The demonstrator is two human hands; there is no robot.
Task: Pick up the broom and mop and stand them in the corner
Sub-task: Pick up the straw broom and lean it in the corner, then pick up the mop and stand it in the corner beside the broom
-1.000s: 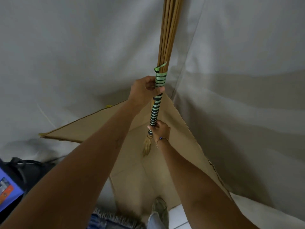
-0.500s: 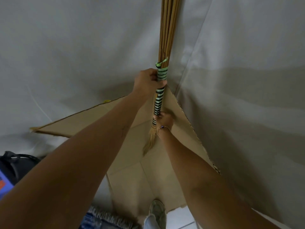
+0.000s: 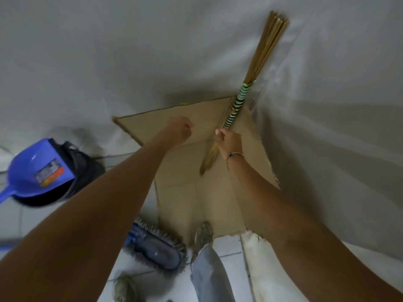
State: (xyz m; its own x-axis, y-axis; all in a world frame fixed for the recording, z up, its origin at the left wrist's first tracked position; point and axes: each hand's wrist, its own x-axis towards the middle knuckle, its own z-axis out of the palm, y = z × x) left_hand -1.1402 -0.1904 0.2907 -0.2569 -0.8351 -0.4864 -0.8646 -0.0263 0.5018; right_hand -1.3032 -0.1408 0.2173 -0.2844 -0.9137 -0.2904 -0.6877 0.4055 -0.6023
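A stick broom [image 3: 259, 62] with a green-and-black striped binding [image 3: 236, 110] leans upright into the corner where two white cloth-draped walls meet. My right hand [image 3: 229, 141] grips it low on the binding, just above its short tuft. My left hand [image 3: 180, 130] hovers off the broom to the left, fingers curled with nothing in them. A blue flat mop head [image 3: 156, 247] with a grey fringe lies on the tiled floor near my feet; its handle is hidden behind my left arm.
Flattened brown cardboard [image 3: 196, 192] covers the corner floor. A blue dustpan [image 3: 37, 171] rests on a black bin [image 3: 80, 168] at left. My shoes [image 3: 204, 236] and jeans leg stand at the cardboard's near edge. White tiles [image 3: 226, 251] show below.
My left hand has let go of the broom and pulled back to the left. The broom now leans further right into the corner. The view has tipped down, revealing the mop and dustpan.
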